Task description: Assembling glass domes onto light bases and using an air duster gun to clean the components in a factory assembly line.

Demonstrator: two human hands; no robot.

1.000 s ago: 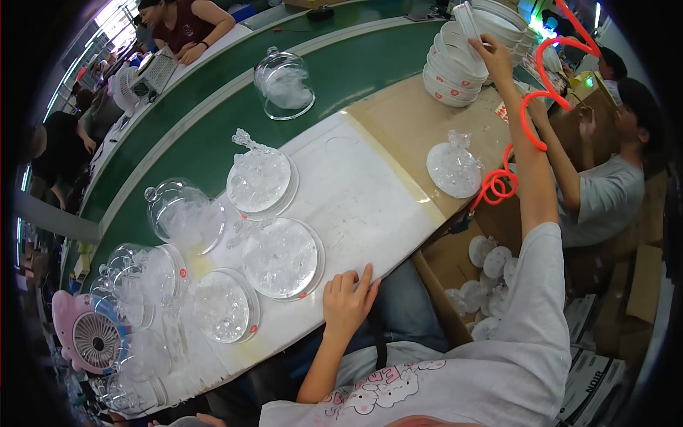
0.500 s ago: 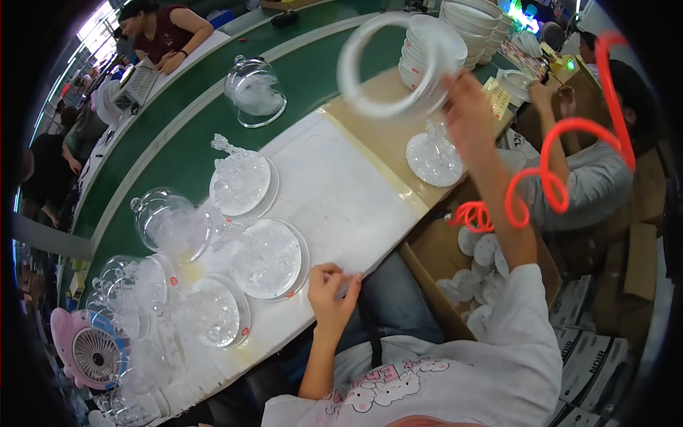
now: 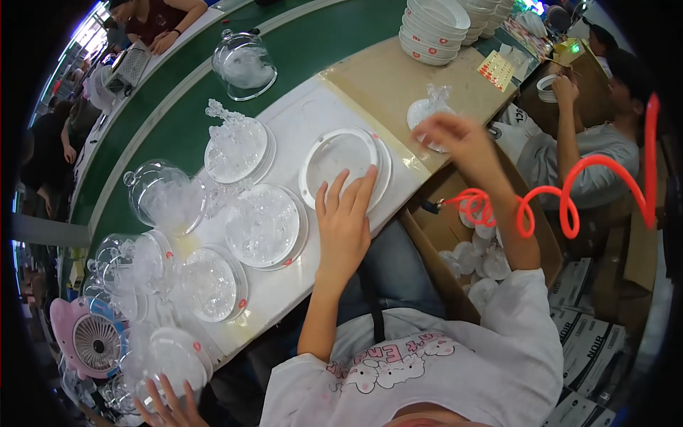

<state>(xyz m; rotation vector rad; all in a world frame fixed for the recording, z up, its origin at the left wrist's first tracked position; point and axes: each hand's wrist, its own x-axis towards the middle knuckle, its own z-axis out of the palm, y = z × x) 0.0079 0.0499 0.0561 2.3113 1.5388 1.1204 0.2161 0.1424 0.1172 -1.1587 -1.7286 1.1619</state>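
The white ring (image 3: 314, 145) now lies on the table's right part, the left hand (image 3: 346, 217) moved onto it. The right hand (image 3: 459, 146) has released it and reached the clear ornament (image 3: 421, 112) farther right. Another person's hand (image 3: 174, 407) has appeared near left.

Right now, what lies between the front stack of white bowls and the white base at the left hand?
From the stack to the base, the head view shows brown board, yellowish tape, then a little white tabletop.
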